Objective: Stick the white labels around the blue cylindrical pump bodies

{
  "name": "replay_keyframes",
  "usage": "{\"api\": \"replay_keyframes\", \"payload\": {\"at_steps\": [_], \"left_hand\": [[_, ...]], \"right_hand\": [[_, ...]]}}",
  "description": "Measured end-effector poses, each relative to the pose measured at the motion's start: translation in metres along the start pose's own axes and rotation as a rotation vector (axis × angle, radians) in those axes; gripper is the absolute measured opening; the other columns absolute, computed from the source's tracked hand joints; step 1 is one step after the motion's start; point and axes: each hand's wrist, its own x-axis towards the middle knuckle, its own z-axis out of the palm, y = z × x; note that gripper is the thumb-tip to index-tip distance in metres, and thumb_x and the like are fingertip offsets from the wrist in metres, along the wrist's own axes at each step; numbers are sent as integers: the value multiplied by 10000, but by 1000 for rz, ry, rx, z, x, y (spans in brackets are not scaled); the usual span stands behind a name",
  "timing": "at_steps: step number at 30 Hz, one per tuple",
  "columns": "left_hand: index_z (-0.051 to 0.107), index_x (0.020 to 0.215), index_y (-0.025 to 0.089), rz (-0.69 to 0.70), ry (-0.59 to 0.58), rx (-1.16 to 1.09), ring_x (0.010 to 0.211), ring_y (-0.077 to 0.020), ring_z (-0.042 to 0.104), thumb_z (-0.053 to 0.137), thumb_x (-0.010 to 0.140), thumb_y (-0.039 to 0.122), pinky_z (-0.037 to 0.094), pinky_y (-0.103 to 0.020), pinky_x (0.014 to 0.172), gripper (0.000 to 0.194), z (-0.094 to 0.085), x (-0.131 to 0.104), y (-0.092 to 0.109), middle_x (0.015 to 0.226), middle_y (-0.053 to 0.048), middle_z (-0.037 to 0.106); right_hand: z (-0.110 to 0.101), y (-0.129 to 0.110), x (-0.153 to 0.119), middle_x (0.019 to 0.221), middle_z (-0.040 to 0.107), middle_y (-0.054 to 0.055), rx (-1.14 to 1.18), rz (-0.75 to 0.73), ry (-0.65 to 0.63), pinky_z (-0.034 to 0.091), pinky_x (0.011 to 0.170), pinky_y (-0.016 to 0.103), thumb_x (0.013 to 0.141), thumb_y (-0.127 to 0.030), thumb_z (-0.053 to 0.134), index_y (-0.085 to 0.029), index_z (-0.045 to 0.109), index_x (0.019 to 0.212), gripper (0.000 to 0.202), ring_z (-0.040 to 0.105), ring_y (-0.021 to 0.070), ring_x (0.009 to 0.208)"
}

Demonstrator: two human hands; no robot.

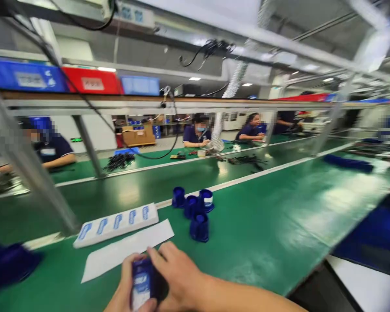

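Near the bottom edge, my left hand (pixel 125 284) is closed around a dark blue plastic housing (pixel 142 277) with a white and blue label on its face. My right hand (pixel 182 277) grips the housing's other side, its index finger and thumb at the top edge. The label's lower part runs out of view behind a thumb. Just beyond lie a blank white paper strip (pixel 126 249) and a stack of label strips (pixel 117 225) printed with several blue logos. Several blue plastic cups (pixel 199 226) stand to the right of them, one bearing a white label.
A blurred dark blue pile (pixel 11 264) lies at the left on the green bench (pixel 247 229). A slanted metal post (pixel 42 173) rises at left. Co-workers (pixel 198 130) sit across the line. Blue and red bins (pixel 92 81) stand on the overhead shelf, with cables hanging.
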Motion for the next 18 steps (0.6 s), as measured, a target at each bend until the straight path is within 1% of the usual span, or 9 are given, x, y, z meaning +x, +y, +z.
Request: {"api": "replay_keyframes", "payload": {"at_steps": [1, 3, 5, 6, 9, 11, 13, 15, 18], "left_hand": [[281, 1471, 280, -22, -75, -17, 1381, -409, 547, 839, 744, 576, 468, -536, 1166, 963, -3, -3, 0, 1514, -174, 496], [179, 1509, 285, -37, -231, -67, 1372, -390, 536, 863, 760, 523, 449, -545, 1168, 1041, -7, -5, 1, 1532, -190, 444], [198, 1492, 279, 10, -305, -146, 1368, -399, 522, 979, 629, 468, 447, -561, 1155, 1179, -11, -1, 2, 1504, -189, 445], [237, 1471, 274, 39, -306, -180, 1378, -402, 508, 1010, 590, 442, 442, -559, 1155, 1184, -12, 1, 2, 1504, -188, 439], [359, 1385, 259, 89, -226, -243, 1336, -379, 530, 1044, 548, 403, 479, -515, 1101, 1091, -12, 7, -1, 1460, -164, 475], [387, 1367, 257, 78, -163, -232, 1235, -345, 589, 1042, 561, 386, 525, -473, 1019, 1047, -9, 7, -3, 1402, -144, 518], [400, 1371, 265, 72, -107, -158, 1171, -319, 618, 1024, 595, 332, 539, -450, 979, 998, -5, 4, -4, 1356, -122, 546], [420, 1369, 277, 112, -59, -75, 1170, -305, 619, 973, 659, 253, 531, -448, 1003, 901, -3, 2, -3, 1332, -102, 553], [457, 1360, 286, 219, -12, -53, 1220, -292, 602, 871, 739, 164, 516, -443, 1055, 756, -1, 0, 0, 1341, -96, 524]], "right_hand": [[-5, -3, -3, 1221, 631, 179, 53, 12, -5, 602, 844, 480, 583, -643, 890, -99, 334, 1625, 1300, 603, 347, 1015], [-12, -9, -7, 1238, 610, 171, 133, 44, -13, 597, 887, 495, 608, -502, 910, -113, 339, 1626, 1230, 600, 347, 1046], [-16, -12, -8, 1264, 591, 168, 188, 73, -21, 593, 942, 498, 632, -337, 901, -119, 274, 1659, 1223, 597, 346, 1098], [-16, -13, -8, 1271, 586, 165, 204, 77, -18, 593, 959, 501, 640, -280, 892, -126, 223, 1679, 1245, 598, 344, 1114], [-16, -11, -10, 1403, 509, 204, 190, 34, 53, 592, 1005, 527, 665, -199, 873, -165, 115, 1716, 1297, 571, 363, 1221], [-16, -8, -10, 1551, 365, 223, 107, -52, 134, 572, 1043, 575, 693, -156, 861, -255, 224, 1707, 1201, 496, 402, 1345], [-18, -7, -9, 1632, 252, 194, 16, -163, 208, 532, 1088, 630, 739, -118, 841, -331, 433, 1623, 996, 404, 429, 1437], [-20, -7, -6, 1634, 257, 178, -30, -242, 257, 491, 1125, 659, 806, -149, 837, -328, 587, 1509, 767, 361, 433, 1463], [-21, -13, -3, 1500, 389, 191, -67, -259, 341, 492, 1100, 633, 896, -209, 809, -261, 677, 1418, 540, 433, 400, 1362]]}}
